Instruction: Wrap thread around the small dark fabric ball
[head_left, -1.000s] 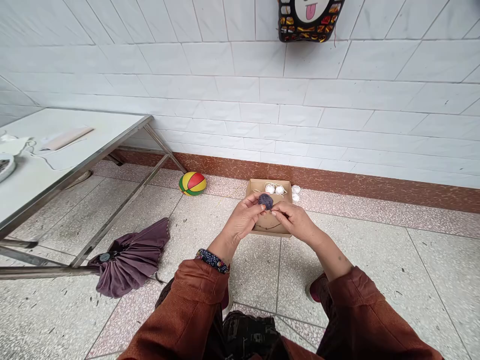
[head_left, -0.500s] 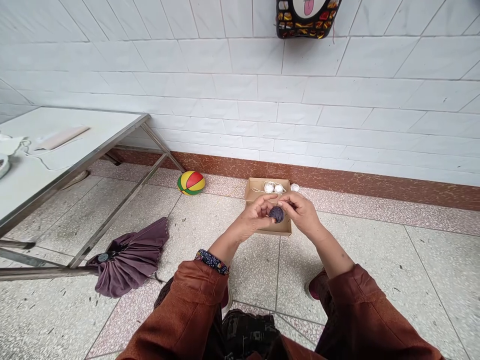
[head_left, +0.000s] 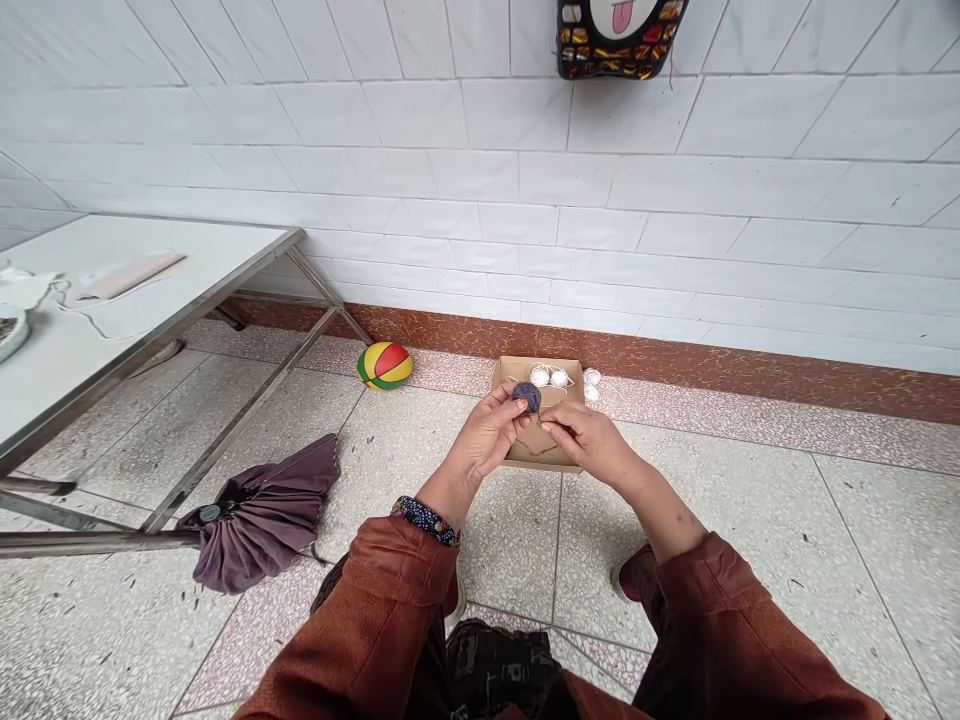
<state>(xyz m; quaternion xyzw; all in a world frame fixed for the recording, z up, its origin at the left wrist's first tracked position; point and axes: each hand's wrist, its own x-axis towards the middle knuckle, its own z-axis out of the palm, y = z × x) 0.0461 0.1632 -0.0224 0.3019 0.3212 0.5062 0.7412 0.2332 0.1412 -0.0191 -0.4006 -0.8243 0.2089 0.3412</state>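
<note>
Between the fingers of my left hand (head_left: pixel 487 428) is a small dark grey-purple ball of yarn (head_left: pixel 526 397). My right hand (head_left: pixel 585 435) is just to its right, thumb and forefinger pinched on a strand of the same yarn that runs from the ball. Both hands are above an open cardboard box (head_left: pixel 536 461) on the floor. White yarn balls (head_left: pixel 539 375) with loose ends lie at the box's far side, and a dark strand rests near its front. More white balls (head_left: pixel 592 378) sit on the floor right of the box.
A ball with red, yellow and green panels (head_left: pixel 385 366) lies by the wall. To the left stands a metal-framed table (head_left: pixel 225 240), with a folded purple umbrella (head_left: pixel 262 520) beside its leg. A black basket (head_left: pixel 619 60) is up on the tiled wall.
The yarn ball has moved left and slightly up in my left hand. My right hand has come down a little, and a dark strand now shows over the box.
</note>
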